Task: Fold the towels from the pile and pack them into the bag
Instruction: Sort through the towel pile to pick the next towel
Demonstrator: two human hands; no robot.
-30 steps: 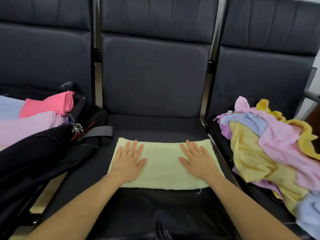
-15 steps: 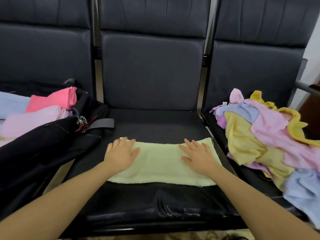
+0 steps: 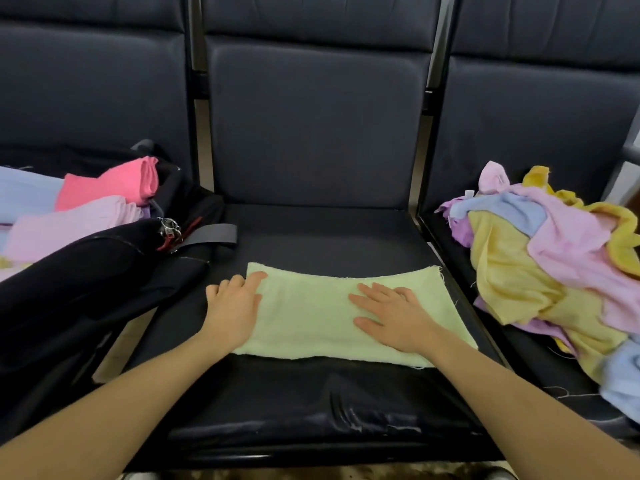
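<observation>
Head view: leftward since a second earlier, the left hand (image 3: 232,310) had slid to the left edge of the pale green towel (image 3: 313,311) on the middle seat (image 3: 329,237), fingers curling there, grasp unclear, while the right hand (image 3: 391,317) pressed flat, suggesting another fold before the black bag (image 3: 86,271).

Three dark padded seats (image 3: 311,237) were set side by side, their backrests (image 3: 313,123) divided by metal frame bars (image 3: 434,46). A patch of mottled floor (image 3: 311,474) was seen below.
</observation>
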